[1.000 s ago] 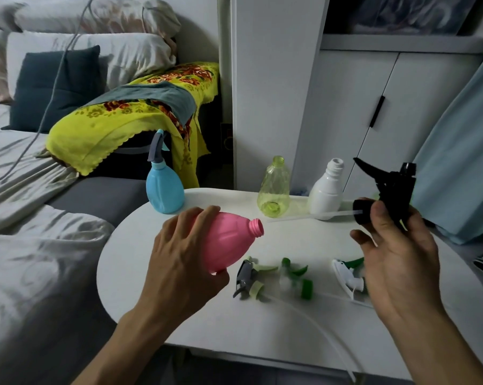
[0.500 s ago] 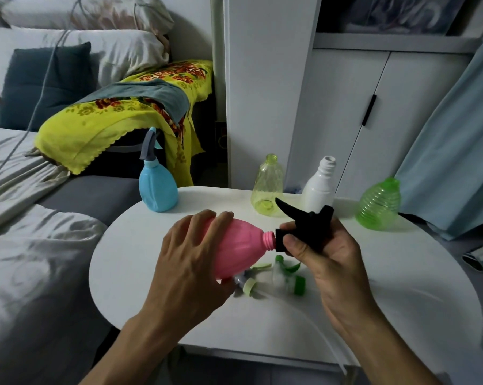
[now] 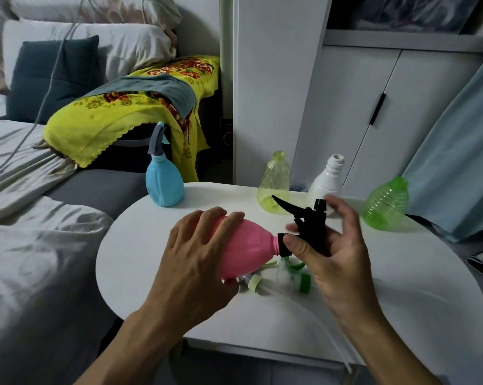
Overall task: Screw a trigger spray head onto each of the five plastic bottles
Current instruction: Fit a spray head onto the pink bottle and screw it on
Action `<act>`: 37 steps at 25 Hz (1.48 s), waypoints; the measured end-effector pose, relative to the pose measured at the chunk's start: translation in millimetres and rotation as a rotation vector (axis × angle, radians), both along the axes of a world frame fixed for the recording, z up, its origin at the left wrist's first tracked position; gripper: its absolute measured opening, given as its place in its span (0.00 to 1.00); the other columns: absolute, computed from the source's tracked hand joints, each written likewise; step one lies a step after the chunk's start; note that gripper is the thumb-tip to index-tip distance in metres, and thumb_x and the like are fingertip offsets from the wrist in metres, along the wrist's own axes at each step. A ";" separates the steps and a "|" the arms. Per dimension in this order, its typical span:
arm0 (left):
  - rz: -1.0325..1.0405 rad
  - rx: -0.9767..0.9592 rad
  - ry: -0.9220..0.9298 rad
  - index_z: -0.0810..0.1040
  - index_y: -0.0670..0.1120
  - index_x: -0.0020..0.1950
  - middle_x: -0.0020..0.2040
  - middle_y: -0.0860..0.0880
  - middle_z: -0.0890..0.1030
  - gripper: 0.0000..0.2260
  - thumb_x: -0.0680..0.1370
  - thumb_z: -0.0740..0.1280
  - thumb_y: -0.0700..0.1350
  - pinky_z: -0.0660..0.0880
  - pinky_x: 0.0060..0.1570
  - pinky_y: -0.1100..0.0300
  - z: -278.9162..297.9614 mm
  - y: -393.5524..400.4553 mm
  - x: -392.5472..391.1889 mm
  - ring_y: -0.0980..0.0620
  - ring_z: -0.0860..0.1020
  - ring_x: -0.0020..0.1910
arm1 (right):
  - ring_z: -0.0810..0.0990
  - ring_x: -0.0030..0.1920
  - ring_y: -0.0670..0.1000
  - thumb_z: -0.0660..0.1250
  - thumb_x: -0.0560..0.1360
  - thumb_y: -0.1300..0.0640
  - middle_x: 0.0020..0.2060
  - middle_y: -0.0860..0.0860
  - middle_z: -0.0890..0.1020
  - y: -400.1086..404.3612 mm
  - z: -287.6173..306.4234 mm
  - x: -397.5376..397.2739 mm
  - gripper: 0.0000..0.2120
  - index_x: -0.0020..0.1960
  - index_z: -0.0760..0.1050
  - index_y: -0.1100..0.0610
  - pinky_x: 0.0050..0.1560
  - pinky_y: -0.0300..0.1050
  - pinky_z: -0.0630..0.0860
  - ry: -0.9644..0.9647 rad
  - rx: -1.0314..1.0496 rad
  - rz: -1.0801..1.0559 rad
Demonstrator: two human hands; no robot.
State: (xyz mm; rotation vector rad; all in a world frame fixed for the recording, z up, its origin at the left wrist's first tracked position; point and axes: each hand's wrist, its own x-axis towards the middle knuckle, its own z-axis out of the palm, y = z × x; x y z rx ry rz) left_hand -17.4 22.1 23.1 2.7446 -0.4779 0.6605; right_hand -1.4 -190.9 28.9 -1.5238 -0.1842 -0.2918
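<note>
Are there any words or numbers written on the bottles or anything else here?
None can be read. The pink plastic bottle, blue plastic bottle, white plastic bottle, two green plastic bottles and black trigger spray head show no print.

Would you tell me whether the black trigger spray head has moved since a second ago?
Yes: the black trigger spray head moved left, from beyond the white bottle to the pink bottle neck.
</note>
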 end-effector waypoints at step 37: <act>-0.481 -0.427 1.239 0.75 0.60 0.64 0.58 0.51 0.83 0.27 0.65 0.75 0.55 0.81 0.53 0.50 47.9 55.3 5.0 0.49 0.82 0.56 | 0.83 0.46 0.55 0.73 0.71 0.65 0.54 0.48 0.85 -51.2 14.8 3.2 0.15 0.56 0.85 0.56 0.49 0.50 0.79 -0.743 -1.029 0.048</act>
